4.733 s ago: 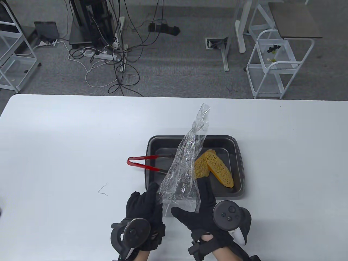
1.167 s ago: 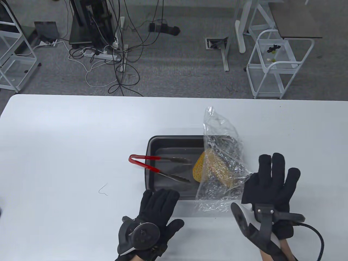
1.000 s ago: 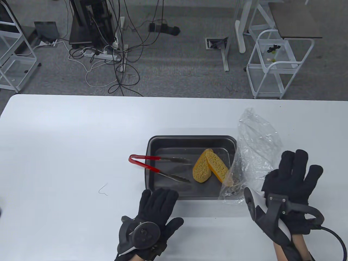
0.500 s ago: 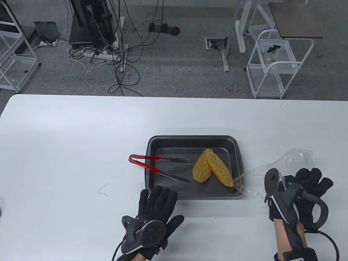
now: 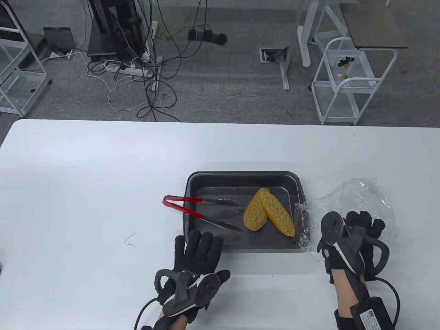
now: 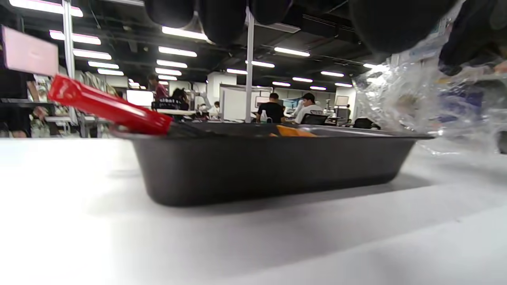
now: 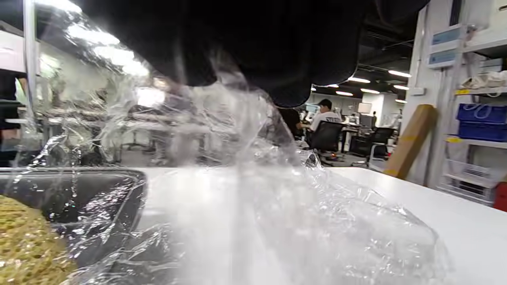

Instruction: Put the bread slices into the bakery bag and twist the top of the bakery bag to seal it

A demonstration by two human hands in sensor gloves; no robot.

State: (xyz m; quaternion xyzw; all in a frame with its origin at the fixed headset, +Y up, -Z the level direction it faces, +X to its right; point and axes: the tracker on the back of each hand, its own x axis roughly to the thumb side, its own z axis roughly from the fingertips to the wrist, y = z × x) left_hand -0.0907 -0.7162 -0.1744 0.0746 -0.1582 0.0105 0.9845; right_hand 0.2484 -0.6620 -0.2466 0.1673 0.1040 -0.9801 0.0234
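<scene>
Two yellow porous bread slices (image 5: pixel 256 213) lean together in the dark baking tray (image 5: pixel 240 177). The clear bakery bag (image 5: pixel 357 194) lies crumpled on the table right of the tray, one edge draped over the tray's right rim. My right hand (image 5: pixel 364 220) grips the bag with curled fingers. In the right wrist view the bag (image 7: pixel 277 206) fills the frame, with bread (image 7: pixel 27 241) at the lower left. My left hand (image 5: pixel 199 240) lies flat on the table at the tray's front edge, fingers straight, holding nothing.
Red-handled tongs (image 5: pixel 182 203) lie across the tray's left rim, tips inside; they show as tongs (image 6: pixel 107 107) in the left wrist view. A thin wire tie (image 5: pixel 130 239) rests on the table left of my left hand. Carts and cables stand on the floor beyond.
My right hand carried the bag from above the tray out to the right and lowered it onto the table. My left hand let go of the bag and settled flat by the tray.
</scene>
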